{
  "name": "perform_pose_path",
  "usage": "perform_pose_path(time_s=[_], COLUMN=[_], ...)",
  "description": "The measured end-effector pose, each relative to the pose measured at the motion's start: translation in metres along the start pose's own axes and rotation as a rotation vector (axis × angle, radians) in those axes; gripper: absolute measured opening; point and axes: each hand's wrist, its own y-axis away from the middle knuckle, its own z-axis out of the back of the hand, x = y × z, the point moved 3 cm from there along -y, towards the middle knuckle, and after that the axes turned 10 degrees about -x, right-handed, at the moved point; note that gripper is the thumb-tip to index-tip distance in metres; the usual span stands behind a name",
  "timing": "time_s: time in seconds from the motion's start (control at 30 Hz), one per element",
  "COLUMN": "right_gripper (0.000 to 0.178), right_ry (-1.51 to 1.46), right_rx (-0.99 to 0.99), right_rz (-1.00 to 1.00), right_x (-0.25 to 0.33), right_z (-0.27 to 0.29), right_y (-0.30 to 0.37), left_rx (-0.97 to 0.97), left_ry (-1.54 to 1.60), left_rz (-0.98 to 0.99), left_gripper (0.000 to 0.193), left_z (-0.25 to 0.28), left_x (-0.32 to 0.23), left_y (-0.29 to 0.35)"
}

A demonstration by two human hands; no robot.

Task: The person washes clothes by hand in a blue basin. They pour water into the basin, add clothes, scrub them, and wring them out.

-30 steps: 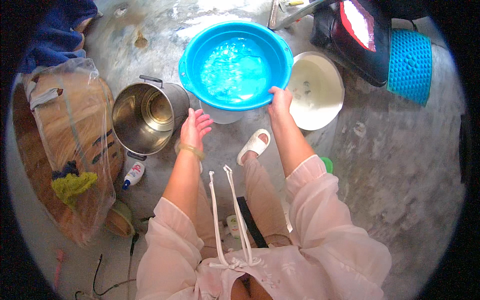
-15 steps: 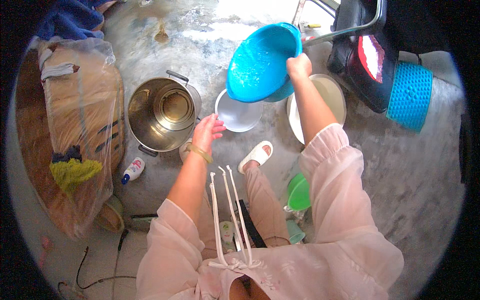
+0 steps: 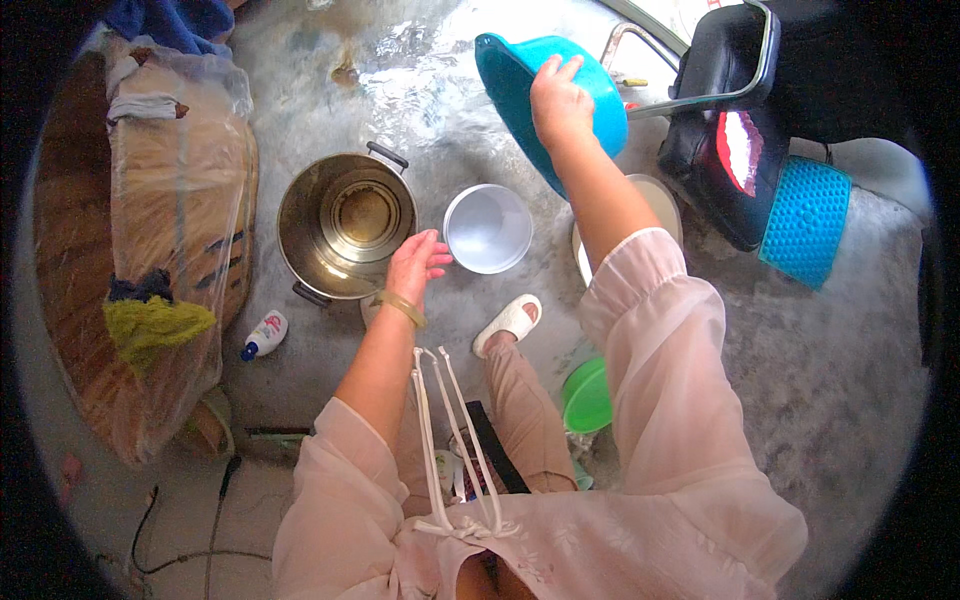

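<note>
My right hand [image 3: 562, 108] grips a blue plastic basin [image 3: 597, 90], held above the floor and tipped steeply, its open side turned to the far left. Most of its inside is out of sight now. My left hand [image 3: 416, 262] is empty with fingers stretched out, hovering between a large steel pot [image 3: 300, 225] and a small white basin [image 3: 455, 228]. The pot stands open with two dark handles, and its bottom looks brownish. Partly hidden under my right forearm lies a cream-coloured round basin [image 3: 668, 205].
A white bottle with a blue cap [image 3: 265, 335] lies near the pot. A green bowl [image 3: 588, 395] sits by my leg. Plastic-wrapped brown boards [image 3: 180, 220] lie at left. A black chair [image 3: 700, 150] and a blue studded mat [image 3: 808, 220] stand right. The far concrete floor [image 3: 420, 70] looks wet.
My right hand has tipped the blue basin further over, so its outer side shows instead of the water inside. The left hand stays near the pot. The whole view has shifted slightly.
</note>
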Motion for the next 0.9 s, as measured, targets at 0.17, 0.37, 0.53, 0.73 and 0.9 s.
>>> perform_pose_path(time_s=[0.17, 0.37, 0.53, 0.73, 0.9], right_gripper=[0.043, 0.029, 0.024, 0.022, 0.029], right_ry=[0.029, -0.151, -0.392, -0.558, -0.660], right_rx=[-0.023, 0.072, 0.158, 0.175, 0.172], right_rz=[-0.027, -0.344, -0.779, -1.051, -1.236], right_x=[-0.022, -0.050, -0.085, -0.090, -0.095], right_z=[0.026, 0.066, 0.086, 0.089, 0.078], right_y=[0.007, 0.032, 0.083, 0.160, 0.230], left_rx=[0.045, 0.126, 0.213, 0.250, 0.354], left_ry=[-0.018, -0.084, -0.318, -0.580, -0.726], left_rz=[-0.018, -0.045, -0.070, -0.276, -0.331], left_gripper=[0.038, 0.039, 0.046, 0.045, 0.045], left_z=[-0.011, -0.022, -0.050, -0.067, -0.067], left_x=[-0.010, -0.025, -0.030, -0.033, -0.003], left_y=[0.008, 0.016, 0.038, 0.073, 0.088])
